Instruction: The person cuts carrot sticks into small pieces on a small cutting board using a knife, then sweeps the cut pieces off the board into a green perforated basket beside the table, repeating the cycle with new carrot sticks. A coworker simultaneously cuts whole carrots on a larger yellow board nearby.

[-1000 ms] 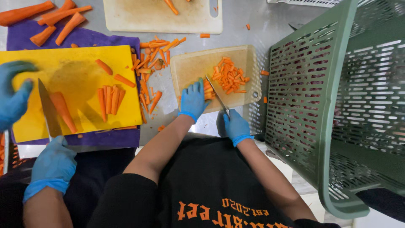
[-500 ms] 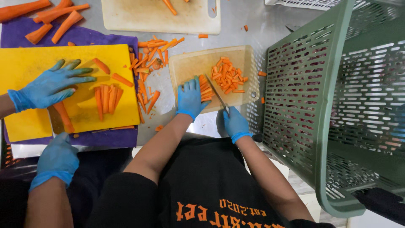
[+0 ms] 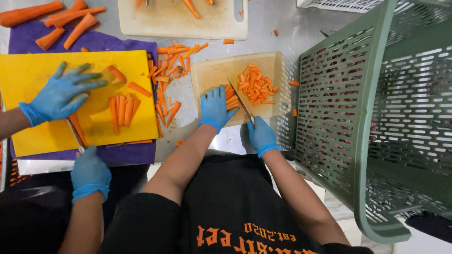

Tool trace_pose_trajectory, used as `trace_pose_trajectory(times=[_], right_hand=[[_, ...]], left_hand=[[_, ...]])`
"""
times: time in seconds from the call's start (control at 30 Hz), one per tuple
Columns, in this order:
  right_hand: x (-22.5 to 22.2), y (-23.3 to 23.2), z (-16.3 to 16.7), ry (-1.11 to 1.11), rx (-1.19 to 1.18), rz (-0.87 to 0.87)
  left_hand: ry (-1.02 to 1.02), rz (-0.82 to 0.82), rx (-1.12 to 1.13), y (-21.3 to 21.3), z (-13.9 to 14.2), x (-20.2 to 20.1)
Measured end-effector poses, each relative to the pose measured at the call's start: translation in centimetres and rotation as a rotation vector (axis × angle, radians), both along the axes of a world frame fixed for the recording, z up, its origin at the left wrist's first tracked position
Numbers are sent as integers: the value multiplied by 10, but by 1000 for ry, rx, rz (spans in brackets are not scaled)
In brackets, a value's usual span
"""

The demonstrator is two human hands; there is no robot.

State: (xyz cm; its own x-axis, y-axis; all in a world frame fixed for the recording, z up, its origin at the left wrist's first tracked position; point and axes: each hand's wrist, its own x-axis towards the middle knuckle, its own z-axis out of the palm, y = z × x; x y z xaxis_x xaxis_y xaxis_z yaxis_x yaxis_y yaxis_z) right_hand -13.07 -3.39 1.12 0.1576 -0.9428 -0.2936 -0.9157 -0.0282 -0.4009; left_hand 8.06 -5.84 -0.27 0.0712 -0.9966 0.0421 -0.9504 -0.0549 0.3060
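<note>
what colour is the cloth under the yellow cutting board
Purple, seen in the head view: cloth under yellow cutting board.

Carrots being cut on a pale cutting board [image 3: 212, 73]

The left hand [image 3: 215, 107] steadies carrot sticks [image 3: 229, 99]; the right hand [image 3: 261, 135] grips a knife [image 3: 240, 100] beside chopped carrot pieces [image 3: 254, 84].

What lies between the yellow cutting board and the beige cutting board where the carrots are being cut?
In the head view, a loose scatter of carrot sticks lies on the metal table between the yellow cutting board and the beige cutting board.

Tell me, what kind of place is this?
Probably a big working kitchen. Gloved hands, like the left hand and the right hand with a knife, chop carrot pieces on several cutting boards beside a green crate.
</note>
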Motion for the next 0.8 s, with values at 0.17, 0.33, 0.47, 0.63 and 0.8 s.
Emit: trace_pose_trajectory(times=[0.17,0.33,0.47,0.63,0.8], right_hand=[[-4,1,-2,26,-46,40],[-7,-8,1,51,-20,44],[-4,-17,4,34,-5,46],[2,-21,7,8,9,49],[6,-20,5,-15,-74,82]], left_hand=[[-93,-33,6,13,-2,4],[-62,-55,23,5,-12,3],[-79,-122,46,-2,-17,0],[-79,-157,11,0,-12,3],[-18,-152,-14,9,-6,10]])
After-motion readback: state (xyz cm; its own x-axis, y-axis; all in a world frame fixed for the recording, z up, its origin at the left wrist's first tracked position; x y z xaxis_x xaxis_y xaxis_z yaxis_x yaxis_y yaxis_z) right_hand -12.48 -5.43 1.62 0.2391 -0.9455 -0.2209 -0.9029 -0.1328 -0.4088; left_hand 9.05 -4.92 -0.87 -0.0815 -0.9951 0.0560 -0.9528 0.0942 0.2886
